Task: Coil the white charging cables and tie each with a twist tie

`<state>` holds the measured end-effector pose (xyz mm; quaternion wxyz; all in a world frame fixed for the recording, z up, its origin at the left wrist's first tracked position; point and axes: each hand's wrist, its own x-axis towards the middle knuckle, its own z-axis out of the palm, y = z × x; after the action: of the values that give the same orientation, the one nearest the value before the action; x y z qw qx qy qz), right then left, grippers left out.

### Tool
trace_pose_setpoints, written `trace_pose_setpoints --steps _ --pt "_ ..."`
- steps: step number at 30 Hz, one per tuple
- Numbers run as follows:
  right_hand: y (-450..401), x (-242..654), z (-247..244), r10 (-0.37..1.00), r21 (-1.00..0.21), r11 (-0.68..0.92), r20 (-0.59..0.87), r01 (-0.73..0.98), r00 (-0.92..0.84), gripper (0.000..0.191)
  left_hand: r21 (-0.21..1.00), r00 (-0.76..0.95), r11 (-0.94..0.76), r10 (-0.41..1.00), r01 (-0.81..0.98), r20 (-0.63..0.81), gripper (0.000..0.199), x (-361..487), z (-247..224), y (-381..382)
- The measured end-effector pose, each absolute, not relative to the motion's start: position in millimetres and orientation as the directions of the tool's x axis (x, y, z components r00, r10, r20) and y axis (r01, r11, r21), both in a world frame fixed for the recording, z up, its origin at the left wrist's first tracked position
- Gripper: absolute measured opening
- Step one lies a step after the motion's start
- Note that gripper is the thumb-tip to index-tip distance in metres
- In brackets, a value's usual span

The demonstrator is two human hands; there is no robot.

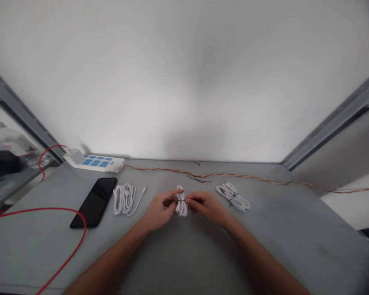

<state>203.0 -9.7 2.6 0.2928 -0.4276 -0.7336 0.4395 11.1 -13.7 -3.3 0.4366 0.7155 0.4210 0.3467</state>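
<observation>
Between my left hand (pixel 160 209) and my right hand (pixel 206 206) stands a coiled white cable (pixel 181 209), held upright at the middle of the table. Both hands pinch it from either side, with fingertips at a thin black tie (pixel 181 200) around the coil. To the left lies a loose white cable coil (pixel 124 199) with one end trailing toward my left hand. To the right lies another white cable coil (pixel 233 196), bound with a black tie.
A black smartphone (pixel 94 203) lies face up left of the coils. A blue-and-white power strip (pixel 94 162) sits at the back left, with a red cable (pixel 49 209) looping across the left side. A twisted orange-red wire (pixel 233 176) and short black wires (pixel 199 179) lie behind.
</observation>
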Motion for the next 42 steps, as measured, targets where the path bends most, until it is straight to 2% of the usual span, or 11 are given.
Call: trace_pose_setpoints --steps 6,11,14,18,23,27,29,31,33,38,42 --pt "-9 202 0 0.912 -0.864 0.24 0.044 0.443 -0.407 0.026 0.829 0.468 -0.324 0.879 0.455 0.088 0.033 14 2 -17" --pt "-8 202 1 0.923 -0.763 0.293 0.069 0.576 -0.378 0.024 0.604 0.487 -0.451 0.866 0.657 0.117 0.042 14 -1 -17" --pt "-6 208 9 0.944 -0.608 0.299 0.073 0.736 -0.322 0.028 0.332 0.4 -0.447 0.894 0.83 0.203 0.034 5 3 -12" --pt "-1 228 14 0.996 -0.284 0.092 0.017 0.954 -0.091 0.027 0.017 0.13 -0.14 0.952 0.99 0.277 0.036 -17 12 -3" --pt "1 250 17 0.988 -0.145 -0.122 -0.108 0.982 0.107 0.034 -0.016 0.092 -0.09 0.989 0.996 0.114 0.03 -23 9 -2" --pt "-2 244 24 0.982 -0.154 -0.186 -0.011 0.97 0.187 0.039 0.189 0.325 -0.351 0.933 0.917 0.156 0.029 -6 -6 -8" --pt "-4 234 24 0.987 -0.198 -0.126 0.077 0.972 0.143 0.036 0.278 0.435 -0.487 0.87 0.828 0.23 0.035 2 -11 -10" --pt "-6 221 20 0.992 -0.236 0.001 0.121 0.972 0.029 0.032 0.268 0.481 -0.554 0.826 0.788 0.294 0.04 3 -11 -10" --pt "-9 208 13 0.984 -0.297 0.162 0.126 0.941 -0.13 0.029 0.196 0.415 -0.491 0.848 0.849 0.328 0.039 -3 -4 -8" --pt "-18 189 0 0.9 -0.397 0.429 0.108 0.812 -0.423 0.026 -0.022 -0.011 0.016 0.98 1.0 0.198 0.035 -38 21 0" --pt "-20 187 -3 0.886 -0.455 0.446 0.102 0.771 -0.453 0.028 -0.056 -0.062 0.064 0.997 0.996 0.04 0.034 -50 23 3"
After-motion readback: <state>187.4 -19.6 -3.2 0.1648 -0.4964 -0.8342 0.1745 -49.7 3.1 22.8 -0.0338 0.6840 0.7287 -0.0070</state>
